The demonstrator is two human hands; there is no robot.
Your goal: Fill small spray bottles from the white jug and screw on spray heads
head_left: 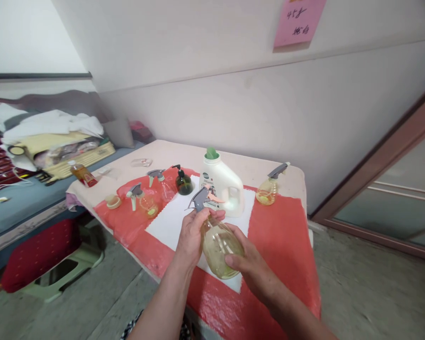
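I hold a clear spray bottle (218, 245) with yellowish liquid above a white cloth (170, 222). My left hand (191, 236) is closed round its neck, just below the grey trigger head (200, 199). My right hand (246, 259) is wrapped round the bottle's round body from the right. Behind the bottle stands a white detergent jug (221, 184) with a green cap.
The table (241, 165) carries a red plastic sheet (283, 236). On it stand a dark green pump bottle (183, 182), two spray bottles at left (143, 200) (161, 182), and another spray bottle (269, 186) at right. A bed with folded cloths (53, 132) lies left.
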